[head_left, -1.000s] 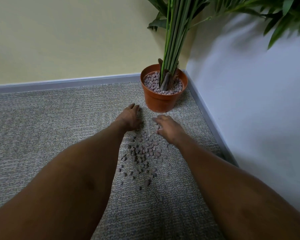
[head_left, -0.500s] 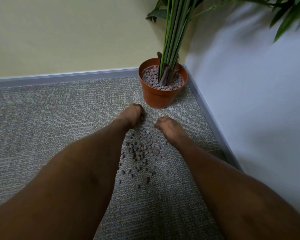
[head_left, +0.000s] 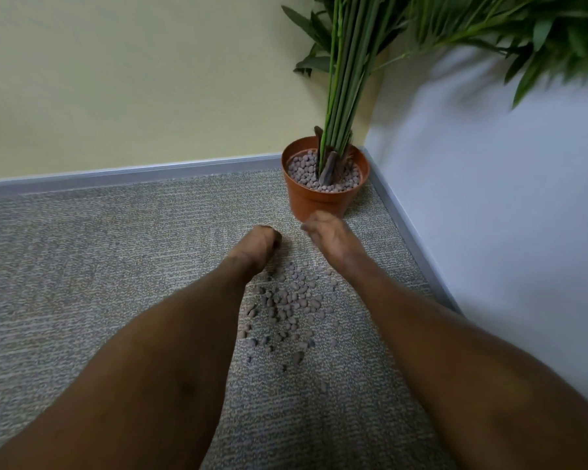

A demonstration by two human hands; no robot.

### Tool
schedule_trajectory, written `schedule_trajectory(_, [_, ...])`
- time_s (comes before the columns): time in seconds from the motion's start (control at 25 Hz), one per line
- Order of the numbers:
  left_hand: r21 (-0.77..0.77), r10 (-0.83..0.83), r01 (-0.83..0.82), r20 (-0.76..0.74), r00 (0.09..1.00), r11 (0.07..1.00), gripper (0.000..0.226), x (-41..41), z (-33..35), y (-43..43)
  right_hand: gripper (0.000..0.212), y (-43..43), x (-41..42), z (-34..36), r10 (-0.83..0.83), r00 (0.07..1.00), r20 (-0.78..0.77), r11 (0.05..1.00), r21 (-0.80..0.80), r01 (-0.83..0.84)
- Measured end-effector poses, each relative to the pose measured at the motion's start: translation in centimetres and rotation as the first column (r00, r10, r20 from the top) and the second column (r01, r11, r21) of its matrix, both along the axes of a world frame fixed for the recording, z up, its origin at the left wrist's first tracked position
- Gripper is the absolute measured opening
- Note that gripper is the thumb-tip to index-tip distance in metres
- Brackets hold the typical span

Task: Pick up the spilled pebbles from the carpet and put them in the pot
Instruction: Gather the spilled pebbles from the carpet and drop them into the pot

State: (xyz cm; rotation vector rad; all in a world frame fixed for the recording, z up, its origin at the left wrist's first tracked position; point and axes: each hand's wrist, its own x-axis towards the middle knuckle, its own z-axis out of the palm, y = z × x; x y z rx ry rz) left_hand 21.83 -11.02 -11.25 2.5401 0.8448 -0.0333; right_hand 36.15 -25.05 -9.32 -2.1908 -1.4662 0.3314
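Several brown pebbles (head_left: 291,301) lie scattered on the grey carpet (head_left: 82,266) between my forearms. An orange pot (head_left: 314,201) with green stems and a layer of pebbles stands in the corner beyond them. My left hand (head_left: 260,242) is curled into a fist just above the carpet at the far edge of the spill, fingers closed around pebbles that stay hidden. My right hand (head_left: 326,234) is lifted and cupped, fingers closed, right in front of the pot's near wall; its contents are hidden too.
A yellow wall with a grey skirting board (head_left: 133,171) runs behind the pot. A pale blue wall (head_left: 489,215) closes the right side. Plant leaves (head_left: 540,32) hang overhead at the upper right. Open carpet stretches to the left.
Both hands went from lying flat over the pebbles to curled shut, then rose off the carpet toward the pot. The right hand moved farther than the left.
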Motion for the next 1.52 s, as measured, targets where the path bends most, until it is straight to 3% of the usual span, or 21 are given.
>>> schedule_trajectory(0.04, [0.032,-0.014,0.014,0.0,1.0,0.999,0.03,-0.5,0.1,0.3,0.024,0.5,-0.1,1.3,-0.016,0.999,-0.046,0.998,0.06,0.018])
schedule_trajectory(0.16, [0.099,-0.05,0.052,-0.023,0.998,0.994,0.023,-1.5,1.3,1.2,0.032,2.5,-0.1,4.7,-0.043,0.995,0.088,0.987,0.161,0.029])
schedule_trajectory(0.28, [0.097,-0.036,0.031,0.047,0.998,0.995,0.017,-1.2,3.5,1.9,0.035,4.4,0.1,6.6,-0.123,0.984,0.131,0.964,0.251,0.087])
schedule_trajectory(0.4, [0.108,-0.04,0.027,0.119,0.992,0.994,0.015,-0.8,5.6,2.5,0.027,6.3,0.5,6.6,-0.175,0.97,0.169,0.969,0.205,0.139])
schedule_trajectory(0.68, [0.161,-0.154,0.132,0.136,0.979,0.978,0.016,-0.1,8.5,3.1,0.031,8.6,-0.6,6.0,-0.259,0.965,0.031,0.948,0.202,0.248])
schedule_trajectory(1.04, [0.063,-0.01,-0.013,0.358,0.934,0.998,0.02,3.3,9.4,1.9,0.043,7.4,0.8,3.6,-0.199,0.98,0.006,0.971,0.135,0.196])
schedule_trajectory(1.12, [0.054,0.005,-0.027,0.382,0.924,0.998,0.019,4.1,9.2,1.6,0.046,6.5,0.7,2.7,-0.239,0.963,0.127,0.963,0.162,0.218])
schedule_trajectory(1.2, [0.065,0.018,-0.049,0.411,0.911,0.997,0.017,4.9,8.9,1.4,0.045,4.8,0.3,1.3,-0.31,0.892,0.329,0.944,0.221,0.247])
schedule_trajectory(1.28, [0.076,0.032,-0.073,0.44,0.898,0.994,0.014,5.6,8.4,1.4,0.048,3.1,-0.4,-0.6,-0.351,0.832,0.429,0.931,0.255,0.261])
schedule_trajectory(1.52, [0.05,0.065,-0.102,0.492,0.868,0.993,0.016,7.7,7.5,2.4,0.071,3.3,-2.2,-2.5,-0.369,0.84,0.399,0.93,0.163,0.331])
